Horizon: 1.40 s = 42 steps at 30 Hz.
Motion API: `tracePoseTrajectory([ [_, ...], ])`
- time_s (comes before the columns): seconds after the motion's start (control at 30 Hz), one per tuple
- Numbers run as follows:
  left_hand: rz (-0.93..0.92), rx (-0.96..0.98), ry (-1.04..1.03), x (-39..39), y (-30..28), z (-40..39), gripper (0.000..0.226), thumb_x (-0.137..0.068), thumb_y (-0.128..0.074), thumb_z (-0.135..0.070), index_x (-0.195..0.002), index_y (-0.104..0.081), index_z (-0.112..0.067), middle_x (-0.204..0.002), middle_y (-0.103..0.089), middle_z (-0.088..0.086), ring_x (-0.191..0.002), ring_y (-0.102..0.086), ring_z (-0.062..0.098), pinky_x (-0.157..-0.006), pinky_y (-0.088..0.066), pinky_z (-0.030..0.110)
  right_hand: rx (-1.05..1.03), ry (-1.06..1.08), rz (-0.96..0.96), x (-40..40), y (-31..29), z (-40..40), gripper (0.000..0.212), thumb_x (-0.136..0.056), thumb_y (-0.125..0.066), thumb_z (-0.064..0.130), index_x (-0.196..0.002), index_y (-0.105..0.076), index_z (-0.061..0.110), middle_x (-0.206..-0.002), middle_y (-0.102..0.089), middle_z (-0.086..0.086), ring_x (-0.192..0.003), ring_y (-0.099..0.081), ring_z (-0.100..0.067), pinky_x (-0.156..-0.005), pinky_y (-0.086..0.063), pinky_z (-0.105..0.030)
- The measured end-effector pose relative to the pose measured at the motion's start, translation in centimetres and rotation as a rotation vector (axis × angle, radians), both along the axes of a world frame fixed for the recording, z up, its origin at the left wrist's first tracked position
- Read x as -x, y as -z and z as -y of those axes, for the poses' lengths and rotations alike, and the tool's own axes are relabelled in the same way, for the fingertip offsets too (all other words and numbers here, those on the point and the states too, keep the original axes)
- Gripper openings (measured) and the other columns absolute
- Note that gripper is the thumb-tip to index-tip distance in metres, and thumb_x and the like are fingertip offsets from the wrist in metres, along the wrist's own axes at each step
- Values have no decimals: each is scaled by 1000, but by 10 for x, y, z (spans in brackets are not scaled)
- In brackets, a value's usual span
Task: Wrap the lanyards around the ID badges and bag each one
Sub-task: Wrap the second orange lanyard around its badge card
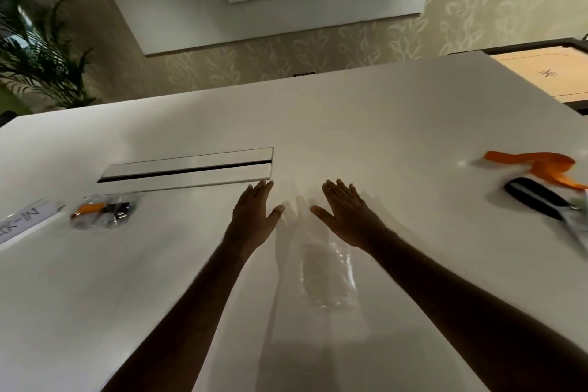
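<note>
1. Both hands are out over the white worktop (381, 124), palms down, fingers straight and spread. The left hand (254, 210) and the right hand (348, 216) each have an open grip with nothing in it.
2. Between the forearms, nearer the body, lies a clear empty bag (327, 277), flat on the surface and apart from either hand.
3. The next badge waits far right: an orange lanyard (537, 165) loosely heaped, just beside a dark badge holder (534, 197); blur hides how they join.
4. Far left, a finished bagged badge (101, 210) sits near a white paper sign (25, 219).
5. My read: the step now is fetching that right-hand lanyard. Best to reach with the right hand, gather strap and holder together so nothing trails, and bring them in front of the empty bag before winding.
6. Wind the strap snug and flat around the holder, or it may not slide into the bag.
7. Surroundings: a slot with a metal flap (187, 169) in the worktop, leaf-patterned wallpaper (477, 9), a potted palm (35, 51) at left, a wooden board (547, 73) at right.
</note>
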<state>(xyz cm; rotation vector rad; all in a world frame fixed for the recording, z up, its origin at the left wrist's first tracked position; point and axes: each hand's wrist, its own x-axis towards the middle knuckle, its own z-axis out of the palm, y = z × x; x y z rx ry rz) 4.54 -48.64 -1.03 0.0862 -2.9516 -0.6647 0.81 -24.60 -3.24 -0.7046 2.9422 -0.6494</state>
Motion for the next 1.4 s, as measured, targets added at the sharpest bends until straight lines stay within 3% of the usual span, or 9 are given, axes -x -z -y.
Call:
tracePoseTrajectory([
  [0.33,-4,-59,125,8,8,-151,67,-102,-59,-45,-161,-32,-27,-171,-24,-4,-160,-14,25,-125,-20,46,-37,106,-16,-8,8,-143,83,-106,-28,64,-166,-16,7,-175,-14,-10,-163,-3,-24,-131,1,-40],
  [0.67,43,-62,319,25,30,-253,68,-102,-59,-47,-161,-31,-27,-171,-24,-3,-160,-15,26,-125,-19,40,-93,246,15,-25,25,-233,84,-106,-27,63,-166,-12,6,-175,-10,-11,-163,-1,-25,-132,0,-41],
  [0.97,67,-74,488,39,52,-306,69,-104,-52,-50,-163,-27,-25,-173,-19,-2,-161,-9,21,-126,-20,41,-190,354,38,-47,41,-273,91,-103,-20,70,-166,1,8,-174,9,-10,-160,15,-26,-129,9,-39],
  [1.17,39,67,584,37,68,-325,70,-107,-40,-53,-165,-18,-21,-174,-10,5,-161,-3,27,-128,-3,39,-221,401,7,-60,41,-276,84,-108,-25,62,-166,-3,6,-175,3,-12,-161,10,-26,-131,8,-40],
  [1.4,-14,203,582,34,76,-329,70,-107,-31,-57,-165,-20,-20,-174,-12,7,-161,-4,31,-130,-3,46,-141,415,-55,-69,36,-284,75,-110,-35,52,-165,-15,4,-174,-10,-15,-162,-4,-27,-133,-2,-40],
])
